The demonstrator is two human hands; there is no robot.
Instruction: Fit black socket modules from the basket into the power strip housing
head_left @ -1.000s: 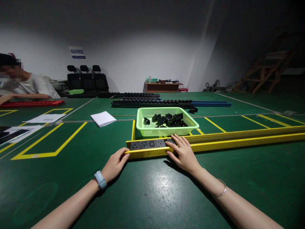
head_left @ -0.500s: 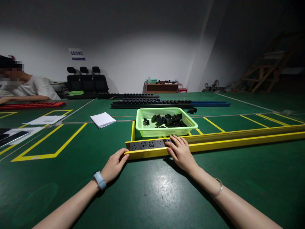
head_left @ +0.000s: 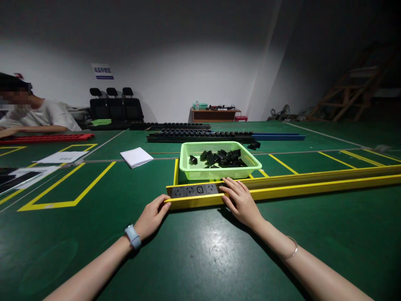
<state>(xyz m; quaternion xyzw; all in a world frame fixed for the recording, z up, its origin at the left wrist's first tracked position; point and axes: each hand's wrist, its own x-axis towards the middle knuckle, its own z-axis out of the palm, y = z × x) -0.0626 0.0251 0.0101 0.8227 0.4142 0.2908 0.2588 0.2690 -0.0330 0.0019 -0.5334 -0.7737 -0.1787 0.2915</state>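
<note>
Long yellow channel (head_left: 313, 186): a straight painted-metal section with raised lips, lying flat on the green matted table (head_left: 200, 255). Its left end holds a row of square matte-black socket modules (head_left: 194, 190). Left hand (head_left: 153, 215), pale blue watch (head_left: 132, 236) at the wrist: fingers loosely curled and close together, tips against the channel's left end, not closed round it. Right hand (head_left: 241, 200), thin wire bracelet (head_left: 293, 251) on the forearm: palm down across the channel just right of the modules, fingers a little apart and laid flat on it. Just behind the channel is a light green plastic mesh basket (head_left: 216, 172), rectangular, with loose blocky black parts (head_left: 219, 157). Behind and to the left is a white paper stack (head_left: 136, 156). Farther behind are long black power strips (head_left: 200, 134) and a blue rail (head_left: 277, 136). Far left is a red strip (head_left: 46, 137), where another person leans.
</note>
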